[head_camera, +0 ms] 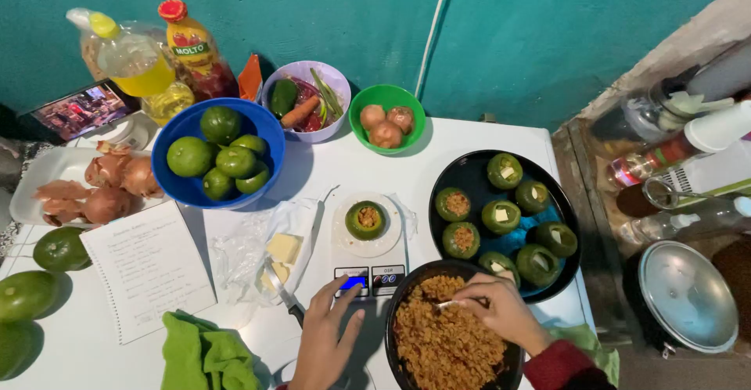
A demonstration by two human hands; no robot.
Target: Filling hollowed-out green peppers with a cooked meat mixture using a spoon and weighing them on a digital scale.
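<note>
Brown rice filling point(442, 335) is sitting in the dark bowl point(393, 312) under the right hand point(501, 308), which is pinching a spoon point(447, 304). Spread open, the left hand point(328, 335) is steadying the kitchen scale point(369, 279) bearing one hollowed green squash point(365, 219); small level scoops should be keeping spills down.

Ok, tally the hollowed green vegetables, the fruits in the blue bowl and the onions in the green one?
Hollowed green vegetables, round black pan: 8
Same kind, white kitchen scale: 1
Round green fruits, blue plastic bowl: 6
Brown onions, green plastic bowl: 3
Total: 18
</note>
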